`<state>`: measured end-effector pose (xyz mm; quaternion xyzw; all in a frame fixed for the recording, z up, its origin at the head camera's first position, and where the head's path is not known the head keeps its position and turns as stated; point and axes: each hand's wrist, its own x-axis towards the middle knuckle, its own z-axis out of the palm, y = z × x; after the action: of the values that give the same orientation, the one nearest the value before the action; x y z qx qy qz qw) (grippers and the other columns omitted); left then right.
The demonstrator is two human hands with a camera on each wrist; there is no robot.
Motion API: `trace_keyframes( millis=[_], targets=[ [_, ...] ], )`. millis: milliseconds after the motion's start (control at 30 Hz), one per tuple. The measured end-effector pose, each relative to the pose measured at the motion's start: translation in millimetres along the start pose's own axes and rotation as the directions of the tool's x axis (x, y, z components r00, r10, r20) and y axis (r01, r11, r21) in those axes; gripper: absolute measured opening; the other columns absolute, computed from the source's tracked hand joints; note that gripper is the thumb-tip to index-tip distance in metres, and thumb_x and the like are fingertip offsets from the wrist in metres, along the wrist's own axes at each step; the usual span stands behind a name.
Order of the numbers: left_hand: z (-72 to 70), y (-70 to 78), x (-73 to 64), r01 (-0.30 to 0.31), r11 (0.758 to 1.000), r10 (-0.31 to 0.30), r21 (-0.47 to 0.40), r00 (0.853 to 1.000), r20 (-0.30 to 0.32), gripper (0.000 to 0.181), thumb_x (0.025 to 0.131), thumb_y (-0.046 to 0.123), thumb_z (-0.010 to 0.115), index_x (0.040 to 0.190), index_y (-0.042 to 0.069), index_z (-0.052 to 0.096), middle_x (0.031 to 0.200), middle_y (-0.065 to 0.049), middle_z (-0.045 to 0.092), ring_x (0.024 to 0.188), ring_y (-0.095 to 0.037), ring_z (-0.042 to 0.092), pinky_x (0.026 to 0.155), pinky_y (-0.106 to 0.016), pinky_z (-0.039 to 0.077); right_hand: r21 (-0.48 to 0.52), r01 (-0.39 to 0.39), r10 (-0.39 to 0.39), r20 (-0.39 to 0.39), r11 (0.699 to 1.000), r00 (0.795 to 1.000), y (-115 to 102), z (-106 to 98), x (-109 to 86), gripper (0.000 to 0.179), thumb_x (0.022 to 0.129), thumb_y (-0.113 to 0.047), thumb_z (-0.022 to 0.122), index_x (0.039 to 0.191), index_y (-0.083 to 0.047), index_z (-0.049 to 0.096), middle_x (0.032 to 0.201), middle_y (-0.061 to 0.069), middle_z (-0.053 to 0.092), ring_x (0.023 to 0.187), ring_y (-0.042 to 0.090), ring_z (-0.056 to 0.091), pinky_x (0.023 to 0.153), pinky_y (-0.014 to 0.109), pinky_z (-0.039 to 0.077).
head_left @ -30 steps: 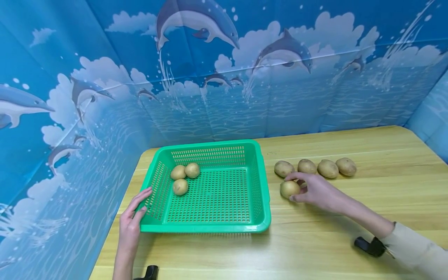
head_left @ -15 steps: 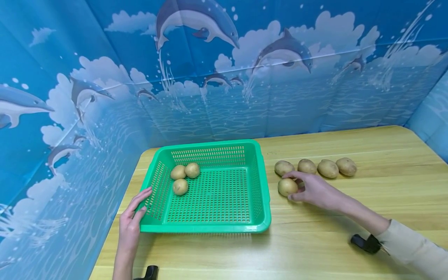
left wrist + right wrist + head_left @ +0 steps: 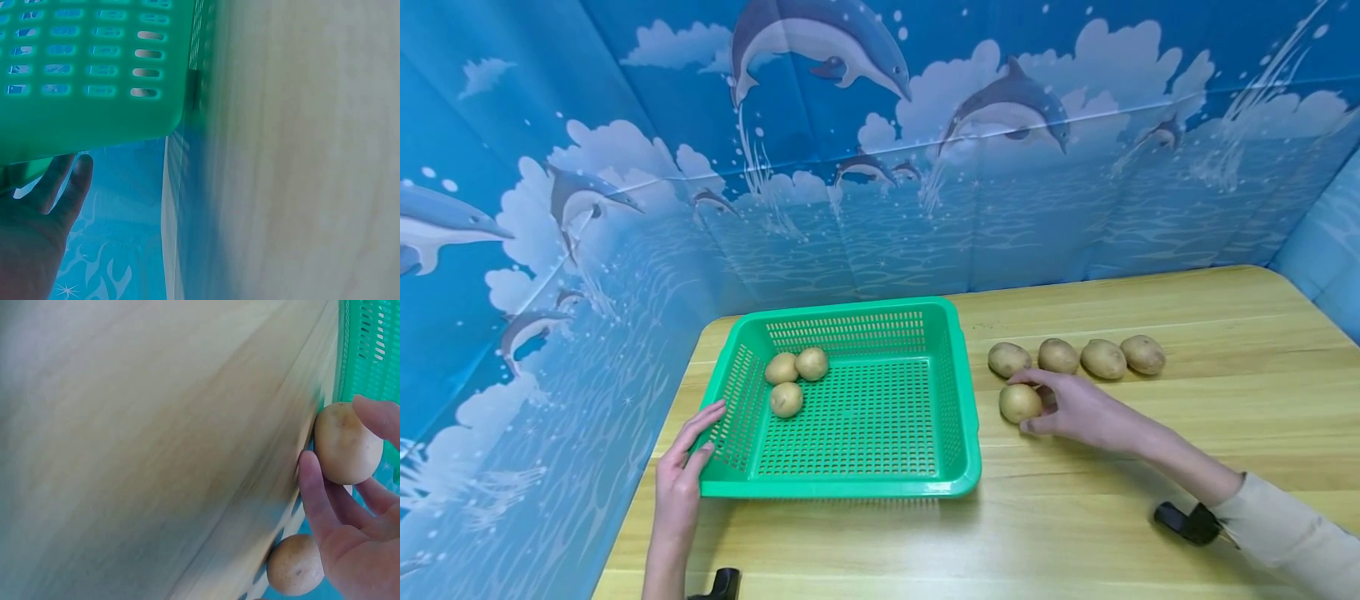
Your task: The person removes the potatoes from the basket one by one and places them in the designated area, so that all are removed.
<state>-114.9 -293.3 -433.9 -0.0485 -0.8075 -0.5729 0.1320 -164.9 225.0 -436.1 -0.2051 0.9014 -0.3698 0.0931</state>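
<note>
While the right hand (image 3: 1078,410) pinched a pale potato (image 3: 1019,403) between thumb and fingertips, I could see it at the wood-grain table (image 3: 1060,533), just right of the green plastic basket (image 3: 842,489); whether it touched the surface I could not tell from my feeds. Stubby and nearly round, it looked slightly longer from left to right, so its long axis ran roughly toward the basket's right wall, though I could not make out one end from the other. Behind it I had four more potatoes (image 3: 1103,360) in a row: the leftmost lay nearly crosswise, and the third slanted, its right end nearer the person. Over on the far left, the left hand (image 3: 679,479) rested on the basket's rim near the front corner, fingers fairly straight across the edge. Inside, three potatoes (image 3: 787,401) clustered toward the left wall, and the basket's long axis ran left to right. A dolphin-printed backdrop (image 3: 880,242) hung behind the table.
</note>
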Motion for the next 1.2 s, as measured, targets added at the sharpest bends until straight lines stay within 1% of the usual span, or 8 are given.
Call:
trace_keyframes(
  millis=[233,333,467,667,867,1000,1100,1200],
  targets=[
    [-0.8,-1.0,0.2,0.001,1.000,-0.001,-0.007,1.000,-0.002,0.043,0.098,-0.009,0.039,0.136,0.001,0.057,0.145,-0.007,0.050,0.141,-0.016,0.033,0.109,-0.022,0.027,0.000,0.008,-0.008,-0.030,1.000,1.000,3,-4,-5.2,0.055,0.082,-0.022,0.081,0.132,-0.015,0.058,0.118,-0.001,0.060,0.103,0.015,0.058,0.086,0.041,0.049],
    [-0.8,-1.0,0.1,0.004,1.000,-0.004,-0.015,1.000,-0.003,0.043,0.098,-0.009,0.040,0.136,0.001,0.057,0.145,-0.007,0.050,0.141,-0.016,0.033,0.109,-0.023,0.026,-0.003,0.027,-0.027,-0.043,1.000,0.999,4,-4,-6.0,0.052,0.082,-0.018,0.081,0.129,-0.016,0.059,0.116,-0.003,0.061,0.103,0.014,0.059,0.087,0.041,0.049],
    [-0.9,-0.9,-0.2,0.004,1.000,-0.004,-0.013,1.000,-0.006,0.043,0.098,-0.009,0.040,0.136,0.002,0.057,0.145,-0.007,0.050,0.141,-0.016,0.033,0.109,-0.023,0.026,-0.008,0.041,-0.042,-0.043,0.999,0.998,4,-1,-4.1,0.049,0.082,-0.014,0.080,0.126,-0.019,0.060,0.112,-0.006,0.063,0.102,0.013,0.060,0.086,0.038,0.050],
    [-1.0,-1.1,-0.4,0.007,1.000,-0.007,-0.003,1.000,-0.004,0.043,0.098,-0.009,0.040,0.136,0.002,0.057,0.145,-0.007,0.050,0.141,-0.016,0.033,0.109,-0.022,0.027,0.014,0.032,-0.031,-0.011,0.999,0.999,1,3,-0.4,0.050,0.082,-0.014,0.080,0.128,-0.019,0.060,0.110,-0.005,0.063,0.099,0.014,0.060,0.082,0.036,0.051],
    [-0.7,-1.8,0.6,-0.008,1.000,0.008,0.001,1.000,-0.003,0.042,0.098,-0.008,0.040,0.136,0.002,0.057,0.144,-0.007,0.051,0.141,-0.017,0.033,0.109,-0.022,0.027,0.015,0.007,-0.007,0.002,1.000,1.000,1,2,-2.2,0.053,0.083,-0.017,0.080,0.131,-0.016,0.058,0.114,-0.002,0.063,0.102,0.015,0.061,0.083,0.038,0.052],
    [-0.6,-2.1,0.6,-0.012,1.000,0.012,0.004,1.000,-0.002,0.042,0.099,-0.008,0.040,0.136,0.002,0.057,0.145,-0.007,0.050,0.141,-0.017,0.033,0.109,-0.022,0.027,0.024,-0.004,0.004,-0.007,1.000,1.000,1,-1,-5.2,0.057,0.082,-0.020,0.080,0.134,-0.013,0.056,0.120,0.001,0.062,0.107,0.018,0.061,0.086,0.040,0.052],
    [-0.6,-1.5,0.1,-0.016,1.000,0.016,0.005,1.000,-0.003,0.042,0.099,-0.008,0.040,0.136,0.003,0.058,0.145,-0.006,0.051,0.141,-0.017,0.033,0.109,-0.022,0.027,0.044,-0.005,0.006,-0.018,0.999,1.000,-1,-5,-7.5,0.057,0.082,-0.021,0.080,0.134,-0.014,0.057,0.122,0.001,0.061,0.109,0.019,0.060,0.088,0.041,0.051],
    [-0.3,-0.4,-0.1,-0.016,1.000,0.016,0.003,1.000,-0.004,0.042,0.099,-0.007,0.041,0.136,0.003,0.058,0.144,-0.006,0.051,0.141,-0.017,0.034,0.109,-0.022,0.027,0.054,-0.002,0.003,-0.032,0.999,0.999,-5,-11,-10.1,0.056,0.083,-0.017,0.080,0.135,-0.012,0.057,0.123,0.004,0.061,0.109,0.022,0.060,0.086,0.039,0.053]
  ],
)
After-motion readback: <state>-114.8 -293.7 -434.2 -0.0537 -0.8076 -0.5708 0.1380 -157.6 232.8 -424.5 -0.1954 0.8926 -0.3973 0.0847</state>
